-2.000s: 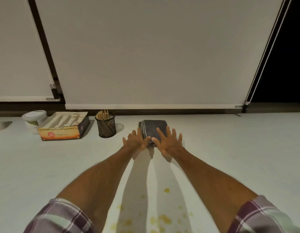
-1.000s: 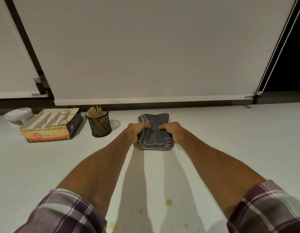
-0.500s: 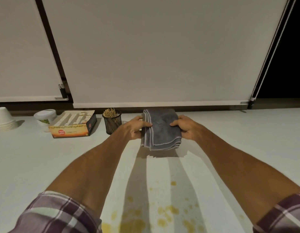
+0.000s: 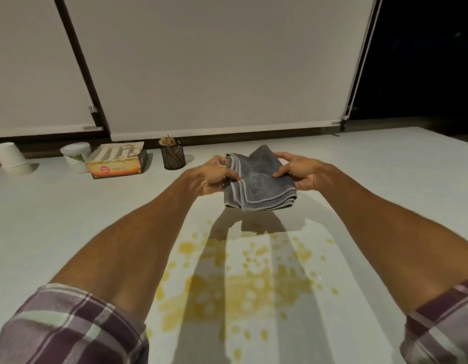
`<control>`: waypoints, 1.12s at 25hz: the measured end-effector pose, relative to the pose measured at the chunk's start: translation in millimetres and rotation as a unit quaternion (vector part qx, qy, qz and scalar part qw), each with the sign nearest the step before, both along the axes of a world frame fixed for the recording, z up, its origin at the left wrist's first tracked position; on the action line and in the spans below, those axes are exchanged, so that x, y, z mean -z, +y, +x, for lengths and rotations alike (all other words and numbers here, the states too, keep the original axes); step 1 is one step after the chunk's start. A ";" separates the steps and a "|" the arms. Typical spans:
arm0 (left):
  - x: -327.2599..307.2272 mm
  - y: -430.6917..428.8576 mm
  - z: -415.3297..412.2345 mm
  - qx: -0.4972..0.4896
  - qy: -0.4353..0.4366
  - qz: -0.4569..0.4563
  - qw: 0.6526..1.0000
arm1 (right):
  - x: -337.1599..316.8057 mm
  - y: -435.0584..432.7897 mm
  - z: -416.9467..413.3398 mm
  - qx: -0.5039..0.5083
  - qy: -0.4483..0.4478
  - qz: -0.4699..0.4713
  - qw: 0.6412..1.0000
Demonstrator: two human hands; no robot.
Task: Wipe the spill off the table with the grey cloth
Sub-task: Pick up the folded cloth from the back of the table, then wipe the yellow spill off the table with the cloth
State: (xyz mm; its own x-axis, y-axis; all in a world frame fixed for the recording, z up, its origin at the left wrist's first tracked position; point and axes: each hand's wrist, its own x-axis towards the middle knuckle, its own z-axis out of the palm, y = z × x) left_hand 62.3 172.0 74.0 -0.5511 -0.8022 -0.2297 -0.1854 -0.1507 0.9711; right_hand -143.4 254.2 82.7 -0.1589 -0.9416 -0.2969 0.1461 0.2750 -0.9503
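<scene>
Nearest you, both rolled plaid sleeves (image 4: 67,327) frame the lower corners of the view, with your bare forearms reaching forward over the white surface (image 4: 56,219). Between the forearms lies the spill (image 4: 235,292): a broad yellow patch with scattered droplets around its edges, partly crossed by the shadows of your arms. Beyond the spill, the grey cloth (image 4: 259,179) is folded in several layers, lifted clear of the surface, with its shadow falling just beneath it. Your left hand (image 4: 214,174) is closed on the cloth's left edge, thumb on top near the pale trim. Your right hand (image 4: 298,170) is closed on its right edge, fingers pressed into the top layer. Farther back on the left stand a black mesh cup of sticks (image 4: 172,153), an orange-fronted box (image 4: 117,160), a white tub (image 4: 76,156) and a stack of paper cups (image 4: 13,158), lined up near the wall. White roller blinds (image 4: 214,61) fill the background.
</scene>
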 end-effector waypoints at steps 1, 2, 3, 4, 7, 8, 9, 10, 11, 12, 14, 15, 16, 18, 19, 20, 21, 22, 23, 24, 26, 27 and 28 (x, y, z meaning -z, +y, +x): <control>1.3 11.0 -0.4 0.006 -0.009 -0.004 1.000 | 2.2 15.2 1.4 0.008 -0.005 0.001 1.000; 3.4 22.9 -1.4 0.013 -0.014 -0.003 1.000 | 5.0 31.3 2.1 0.016 -0.004 0.004 1.000; 5.9 34.0 -3.8 0.017 -0.013 0.003 1.000 | 8.3 45.1 1.6 0.020 -0.003 0.006 1.000; 8.9 44.5 -6.9 0.021 -0.010 0.011 1.000 | 11.3 58.6 0.0 0.024 -0.002 0.010 1.000; 13.4 85.9 -19.4 0.024 0.000 0.022 0.999 | 16.9 97.8 -11.4 0.043 -0.001 0.015 0.999; 15.3 99.1 -24.4 0.022 -0.001 0.018 1.000 | 17.8 109.0 -16.5 0.046 0.002 0.016 0.999; 17.5 111.2 -30.1 0.019 -0.004 0.013 1.000 | 18.6 118.6 -21.7 0.048 0.008 0.019 0.999; 20.1 121.7 -36.5 0.016 -0.010 0.003 1.000 | 18.8 127.8 -26.9 0.049 0.016 0.024 0.998; 22.9 130.4 -43.9 0.013 -0.017 -0.005 1.000 | 19.4 135.5 -32.6 0.050 0.022 0.028 0.998; 24.7 139.0 -51.3 0.015 -0.020 -0.011 1.000 | 19.7 143.7 -38.7 0.055 0.026 0.031 0.998; 26.4 153.4 -66.2 0.013 -0.017 -0.015 1.000 | 20.1 161.1 -48.5 0.072 0.039 0.041 0.996; 28.7 160.4 -73.4 0.016 -0.022 -0.019 0.999 | 21.9 169.4 -54.1 0.078 0.059 0.050 0.994; 31.1 168.6 -78.9 0.024 -0.034 -0.027 0.999 | 25.9 177.0 -58.5 0.080 0.085 0.060 0.991; 39.3 185.9 -90.3 0.051 -0.068 -0.055 0.995 | 36.1 190.7 -66.0 0.079 0.134 0.080 0.985; 45.9 192.9 -94.7 0.062 -0.093 -0.074 0.991 | 42.9 194.4 -69.1 0.086 0.151 0.086 0.981; 52.2 199.0 -97.9 0.066 -0.126 -0.098 0.985 | 49.9 196.6 -71.9 0.097 0.172 0.094 0.976; 57.6 203.1 -99.8 0.063 -0.162 -0.126 0.977 | 55.3 198.7 -72.3 0.107 0.204 0.105 0.967; 60.0 205.7 -100.5 0.050 -0.200 -0.154 0.966 | 59.6 199.6 -71.7 0.115 0.256 0.114 0.953; 62.0 205.3 -99.8 0.036 -0.233 -0.188 0.953 | 63.1 198.7 -69.7 0.124 0.322 0.120 0.931; 62.2 203.7 -97.4 0.027 -0.269 -0.231 0.935 | 64.9 196.7 -66.7 0.131 0.399 0.118 0.900; 60.1 196.8 -89.2 0.009 -0.342 -0.320 0.884 | 62.9 194.3 -52.8 0.119 0.535 0.083 0.832; 59.0 192.5 -82.2 -0.003 -0.368 -0.355 0.860 | 59.7 194.2 -41.9 0.091 0.578 0.064 0.809; 58.0 189.0 -72.4 -0.012 -0.389 -0.378 0.840 | 59.6 192.4 -32.6 0.044 0.610 0.053 0.790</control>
